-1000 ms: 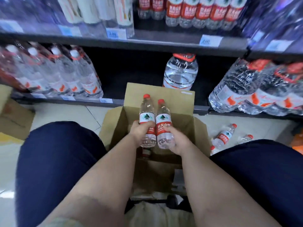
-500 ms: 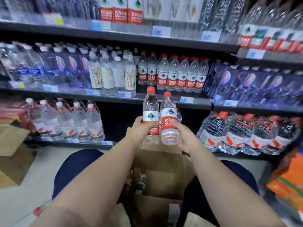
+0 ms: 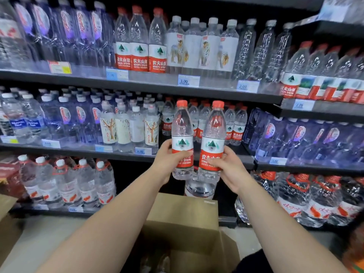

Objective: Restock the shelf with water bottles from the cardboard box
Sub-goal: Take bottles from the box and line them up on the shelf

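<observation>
Two hands: left hand (image 3: 167, 164) grips left bottle (image 3: 182, 127), right hand (image 3: 230, 170) grips right bottle (image 3: 214, 131).

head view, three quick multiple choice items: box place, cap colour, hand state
1. The cardboard box is: A on the top shelf; B low, beneath the forearms; C on the middle shelf.
2. The held bottles have caps: A white; B blue; C red.
3. The left hand and right hand: A both open; B each grips one bottle; C only one holds a bottle.
Answers: B, the box shows under the arms; C, both caps are red; B, fingers curl round each label.
</observation>
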